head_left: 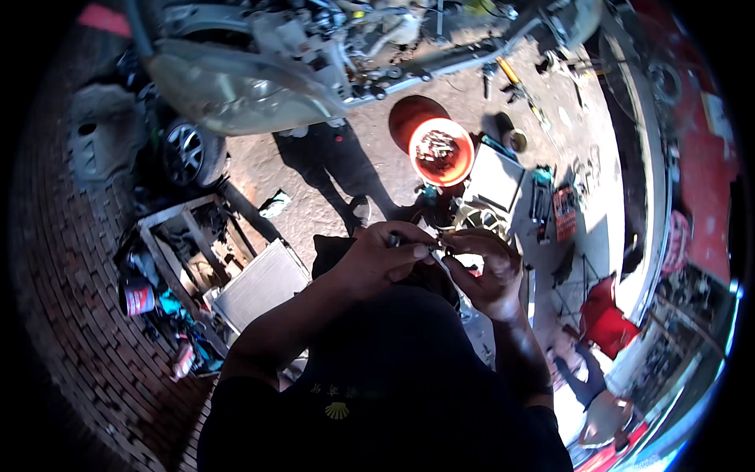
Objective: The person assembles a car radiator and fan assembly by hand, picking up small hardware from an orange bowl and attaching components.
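Note:
In front of my chest, my left hand [384,253] and my right hand [494,271] come together at the fingertips. My left fingers are curled closed around a small dark object [395,240], partly hidden in the grip. A tiny dark piece with a lighter metallic part [438,245] sits between the fingertips of both hands; its kind is too small to make out. My right thumb and fingers pinch toward it from the other side. Just beyond the hands stands an orange bucket [469,154] with many small metal-looking parts [437,148] inside.
A car's exposed front end with a headlight [236,94] spans the far side. To the left are a wheel [186,154] and a wooden crate [151,240]. At right lie a red tool tray [564,212] and a red folding chair [605,318]; another person [605,417] is lower right.

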The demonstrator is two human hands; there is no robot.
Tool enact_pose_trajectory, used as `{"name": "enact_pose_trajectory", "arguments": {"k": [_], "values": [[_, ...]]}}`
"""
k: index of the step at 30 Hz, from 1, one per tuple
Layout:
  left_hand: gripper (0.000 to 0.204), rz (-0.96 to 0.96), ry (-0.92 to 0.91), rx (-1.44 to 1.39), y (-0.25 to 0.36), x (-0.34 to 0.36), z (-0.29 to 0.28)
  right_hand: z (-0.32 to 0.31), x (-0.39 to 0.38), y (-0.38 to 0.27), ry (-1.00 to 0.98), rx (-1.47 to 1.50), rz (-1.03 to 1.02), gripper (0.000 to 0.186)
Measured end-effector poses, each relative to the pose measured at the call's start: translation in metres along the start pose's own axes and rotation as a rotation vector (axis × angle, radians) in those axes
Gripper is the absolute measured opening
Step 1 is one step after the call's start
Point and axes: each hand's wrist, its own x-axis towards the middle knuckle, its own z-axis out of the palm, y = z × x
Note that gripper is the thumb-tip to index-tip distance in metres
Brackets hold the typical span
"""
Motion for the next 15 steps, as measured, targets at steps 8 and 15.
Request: {"name": "enact_pose_trajectory", "arguments": {"k": [8,15], "values": [[0.016,-0.143,-0.229,0.101,-0.015,0.071,0.049,-0.056,-0.071,0.011,0.364,0.208,0.129,0.036],[0.018,-0.274,-0.239,0.408,-0.067,0.115,0.101,-0.093,-0.131,0.034,0.561,-0.086,0.182,0.036]]}}
